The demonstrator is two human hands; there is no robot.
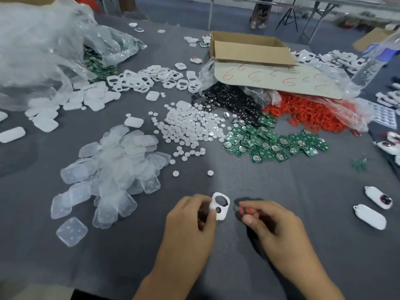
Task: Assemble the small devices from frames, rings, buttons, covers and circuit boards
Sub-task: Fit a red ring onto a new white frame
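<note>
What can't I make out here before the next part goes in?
Head view only.
1. The red-and-black piece in the right hand: blurred and partly covered by that hand; ring or button unclear.
2. The white frame, left side: behind the left hand.
3. The cardboard box, inside: hidden by its near wall.

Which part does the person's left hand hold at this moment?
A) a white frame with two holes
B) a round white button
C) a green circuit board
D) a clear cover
A: the left hand grips a white frame with two holes, while the green circuit boards lie in a pile farther away and the right hand pinches a small red and black part.
</note>
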